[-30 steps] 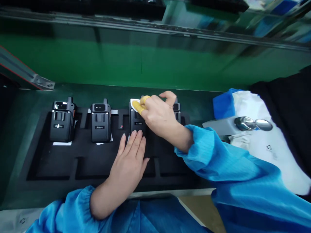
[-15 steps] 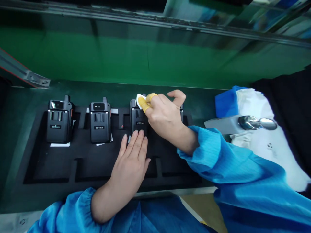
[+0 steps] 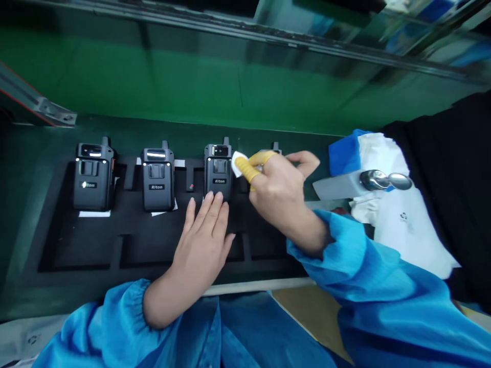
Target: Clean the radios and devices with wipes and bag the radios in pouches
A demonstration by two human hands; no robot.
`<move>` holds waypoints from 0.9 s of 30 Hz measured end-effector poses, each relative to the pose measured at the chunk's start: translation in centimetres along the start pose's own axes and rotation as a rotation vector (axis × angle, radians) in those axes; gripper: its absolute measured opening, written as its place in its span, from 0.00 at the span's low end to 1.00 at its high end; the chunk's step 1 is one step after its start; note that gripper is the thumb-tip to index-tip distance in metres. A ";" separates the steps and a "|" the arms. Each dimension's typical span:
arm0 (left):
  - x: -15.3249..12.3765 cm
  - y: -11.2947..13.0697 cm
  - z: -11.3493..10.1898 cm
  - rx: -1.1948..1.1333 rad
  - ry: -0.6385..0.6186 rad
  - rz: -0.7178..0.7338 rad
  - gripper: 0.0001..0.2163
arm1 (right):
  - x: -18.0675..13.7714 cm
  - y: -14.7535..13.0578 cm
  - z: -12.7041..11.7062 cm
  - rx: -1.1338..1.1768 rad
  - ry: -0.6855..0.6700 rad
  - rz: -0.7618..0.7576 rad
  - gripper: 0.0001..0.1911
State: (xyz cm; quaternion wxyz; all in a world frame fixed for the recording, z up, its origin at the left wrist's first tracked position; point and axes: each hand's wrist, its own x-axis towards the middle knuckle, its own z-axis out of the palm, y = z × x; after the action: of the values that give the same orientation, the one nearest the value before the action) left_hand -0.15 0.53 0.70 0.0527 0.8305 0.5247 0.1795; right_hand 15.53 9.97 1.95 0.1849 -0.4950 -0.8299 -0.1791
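Observation:
My left hand (image 3: 203,235) lies flat, its fingertips resting on the lower end of a black two-way radio (image 3: 218,171) marked "Riton". Just right of that radio, my right hand (image 3: 280,186), with yellow finger cots on some fingers, pinches a small white wiping cloth (image 3: 238,164). Partly hidden behind this hand is another radio (image 3: 275,147), only its top showing. Two more radios, one at the far left (image 3: 91,179) and one beside it (image 3: 157,181), lie in the same row, camera side up. All rest in a black foam tray (image 3: 84,250).
A pump-top bottle (image 3: 339,186) lies at the right, near a blue box (image 3: 345,158) and white cloths or bags (image 3: 406,230). Black fabric (image 3: 441,148) covers the far right. A green panel (image 3: 184,87) stands along the back, with a metal bracket (image 3: 56,112) at the left.
My right hand has moved right with the white cloth, off the top of the third radio, whose upper part now shows. My left hand stays on that radio. The view has shifted slightly.

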 end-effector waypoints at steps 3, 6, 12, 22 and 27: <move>-0.5 0.1 -0.1 0.022 -0.028 -0.012 0.21 | -0.5 -1.8 -0.2 0.047 0.012 -0.200 0.15; -0.6 0.1 0.0 0.037 -0.064 -0.018 0.21 | -0.6 -2.8 -0.1 0.074 -0.008 -0.299 0.16; -0.5 0.0 0.3 0.019 -0.073 -0.005 0.21 | -1.7 -0.9 -0.1 -0.051 -0.012 -0.199 0.18; -2.2 -2.8 -2.5 0.037 0.100 -0.149 0.20 | 3.0 -3.0 -1.3 0.113 -0.107 -0.088 0.19; -4.2 -5.4 -3.2 0.073 0.111 -0.187 0.19 | 6.8 -7.2 1.3 0.147 -0.141 -0.229 0.19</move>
State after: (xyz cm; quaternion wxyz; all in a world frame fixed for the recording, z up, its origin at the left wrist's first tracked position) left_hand -7.50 -1.18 1.13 0.0098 0.7681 0.6081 0.2002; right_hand 5.97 12.50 3.32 0.1402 -0.3934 -0.9028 -0.1024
